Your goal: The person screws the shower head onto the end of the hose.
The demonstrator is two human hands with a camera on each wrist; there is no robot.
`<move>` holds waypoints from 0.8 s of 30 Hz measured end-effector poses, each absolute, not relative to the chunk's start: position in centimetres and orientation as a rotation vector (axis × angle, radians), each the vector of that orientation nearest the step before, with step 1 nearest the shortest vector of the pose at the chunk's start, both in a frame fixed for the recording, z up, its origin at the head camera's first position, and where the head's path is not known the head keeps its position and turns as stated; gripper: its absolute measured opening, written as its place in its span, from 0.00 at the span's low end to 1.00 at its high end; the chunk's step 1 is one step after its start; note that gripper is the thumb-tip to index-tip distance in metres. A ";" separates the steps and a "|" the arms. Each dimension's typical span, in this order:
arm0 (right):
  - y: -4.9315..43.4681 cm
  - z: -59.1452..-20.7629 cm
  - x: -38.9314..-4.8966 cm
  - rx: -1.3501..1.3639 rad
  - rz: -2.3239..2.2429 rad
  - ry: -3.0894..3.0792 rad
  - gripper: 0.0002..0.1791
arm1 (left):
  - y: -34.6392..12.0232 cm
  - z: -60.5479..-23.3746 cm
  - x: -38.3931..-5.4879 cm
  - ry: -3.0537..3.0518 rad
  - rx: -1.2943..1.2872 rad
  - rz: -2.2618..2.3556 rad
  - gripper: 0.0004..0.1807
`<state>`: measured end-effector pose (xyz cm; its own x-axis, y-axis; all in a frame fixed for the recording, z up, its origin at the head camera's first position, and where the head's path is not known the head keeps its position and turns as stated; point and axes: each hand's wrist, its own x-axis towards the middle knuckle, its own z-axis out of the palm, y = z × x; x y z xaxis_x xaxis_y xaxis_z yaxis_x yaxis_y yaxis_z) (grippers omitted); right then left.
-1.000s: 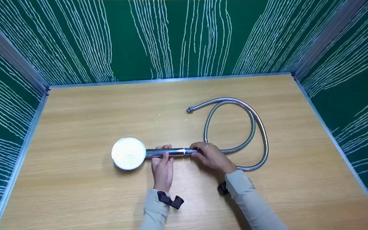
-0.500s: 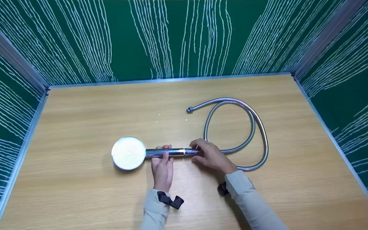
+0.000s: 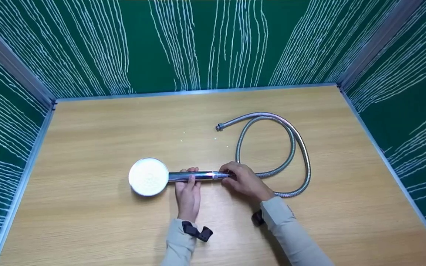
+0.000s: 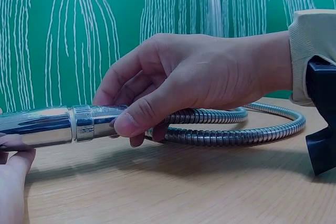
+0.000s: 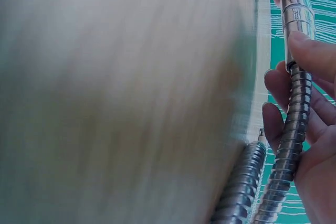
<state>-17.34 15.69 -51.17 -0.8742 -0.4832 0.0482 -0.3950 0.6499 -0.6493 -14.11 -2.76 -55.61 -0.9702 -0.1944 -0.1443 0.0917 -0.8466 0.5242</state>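
Left grip (image 3: 188, 193): fingers curled over the chrome handle of the round white-faced shower head (image 3: 148, 177), pressing it flat on the light wooden desk (image 3: 87, 147); the head's face lies just beyond this hand, to its outer side.
Right grip (image 3: 245, 181): thumb and fingers pinching the end of the ribbed silver metal hose (image 3: 294, 144) right at the handle's tail; in the left wrist view the thumb (image 4: 139, 120) sits on the joint beside the knurled ring.
Joint: hose end meets the handle between the two hands; whether it is threaded fully home I cannot tell.
Hose: loops away beyond the right hand, its free nut end (image 3: 219, 128) lying loose on the desk, well apart from both hands.
Progress, my reading: hose and handle are brought together, coupling work under way; tightness unconfirmed, far end unattached.
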 end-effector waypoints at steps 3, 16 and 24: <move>15.7 -51.1 -17.4 -0.726 -1.012 2.730 0.13 | -2.8 -55.6 -14.1 -0.800 0.295 -2.869 0.13; 15.7 -51.4 -17.5 -0.780 -0.934 2.761 0.13 | -2.7 -55.5 -14.1 -0.788 0.285 -2.873 0.12; 15.8 -51.2 -17.4 -0.789 -0.986 2.745 0.18 | -2.8 -55.5 -14.1 -0.793 0.287 -2.868 0.12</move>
